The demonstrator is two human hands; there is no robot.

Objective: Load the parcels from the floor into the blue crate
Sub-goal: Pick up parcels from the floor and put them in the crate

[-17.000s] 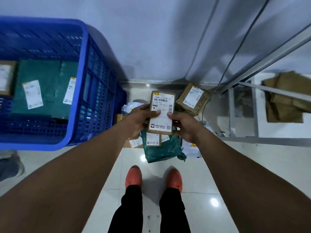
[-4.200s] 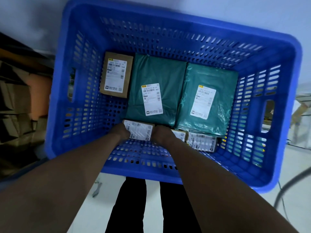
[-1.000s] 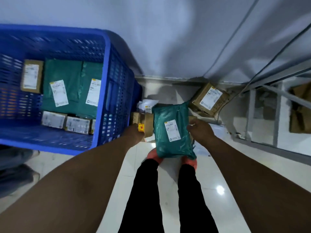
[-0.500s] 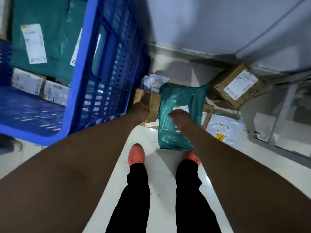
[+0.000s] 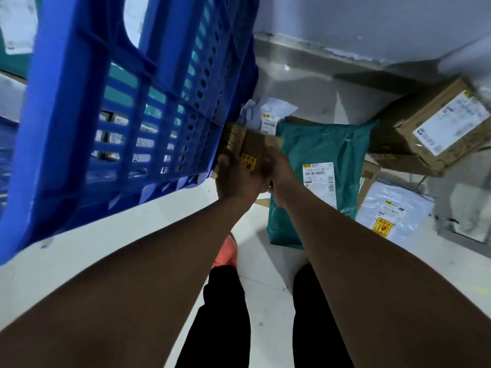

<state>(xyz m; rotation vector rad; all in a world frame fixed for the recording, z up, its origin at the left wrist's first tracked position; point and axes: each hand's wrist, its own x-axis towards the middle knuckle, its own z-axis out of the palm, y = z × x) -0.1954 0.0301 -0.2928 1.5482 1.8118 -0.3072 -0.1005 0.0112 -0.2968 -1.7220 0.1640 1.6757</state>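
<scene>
— What have your hands got?
— From the head camera, my left hand (image 5: 233, 179) and right hand (image 5: 280, 171) both clasp a small brown box (image 5: 252, 143) with a yellow-and-red sticker, one hand on each side, fingers curled round its edges.
— Where is it?
— Low down, just beside the slatted wall of the blue crate (image 5: 106, 107). Whether it is off the floor (image 5: 265, 266) I cannot tell. A green mailer bag (image 5: 324, 150) lies just to its right, with a larger cardboard box (image 5: 438, 128) and a pale mailer (image 5: 396, 205) beyond that.
</scene>
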